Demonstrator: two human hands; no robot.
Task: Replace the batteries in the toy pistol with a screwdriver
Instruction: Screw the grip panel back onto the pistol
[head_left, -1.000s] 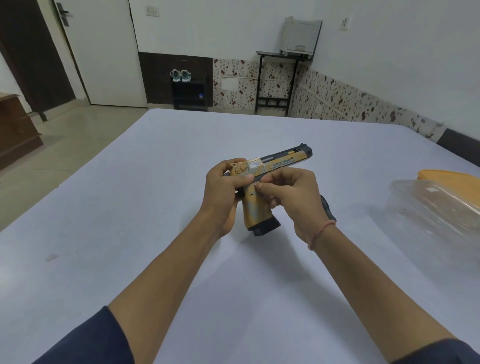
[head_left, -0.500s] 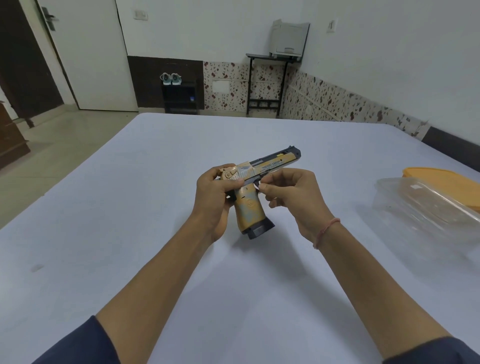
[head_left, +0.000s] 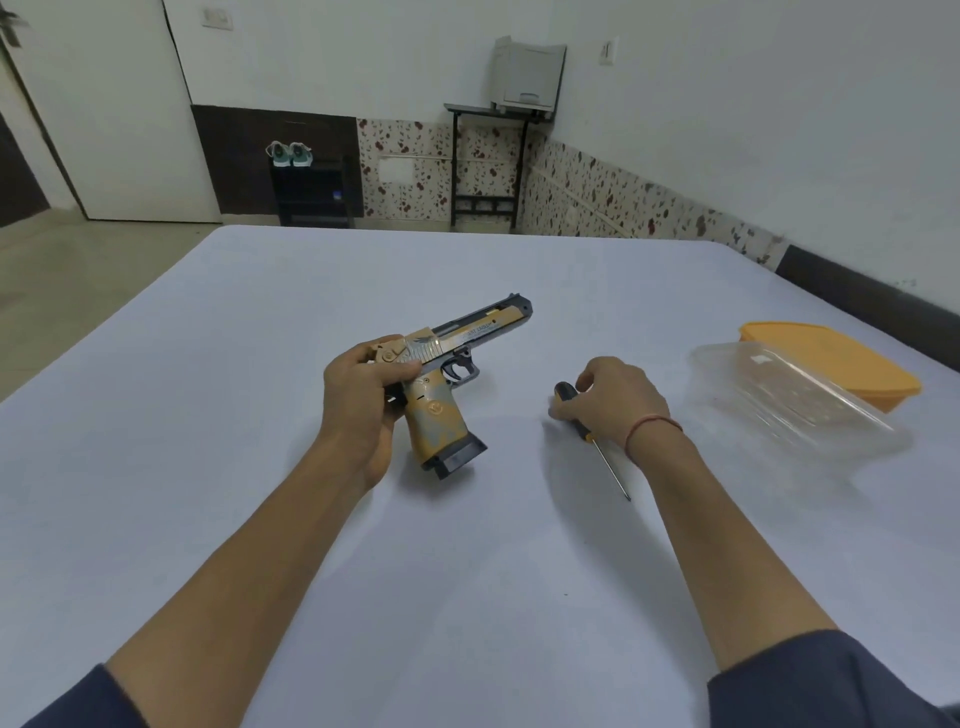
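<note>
Though blurred, slide lettering on toy pistol.

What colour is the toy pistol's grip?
The toy pistol grip is tan-gold with grey-blue patches and a black base; the head view shows it.

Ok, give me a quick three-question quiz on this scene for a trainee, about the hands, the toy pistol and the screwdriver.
1. True or false: the left hand holds the toy pistol.
2. Which does the right hand grip? A) the screwdriver handle B) the pistol's trigger C) a battery
3. Fill in: the screwdriver's metal tip points ___ the person.
Key: 1 true; 2 A; 3 toward.
</note>
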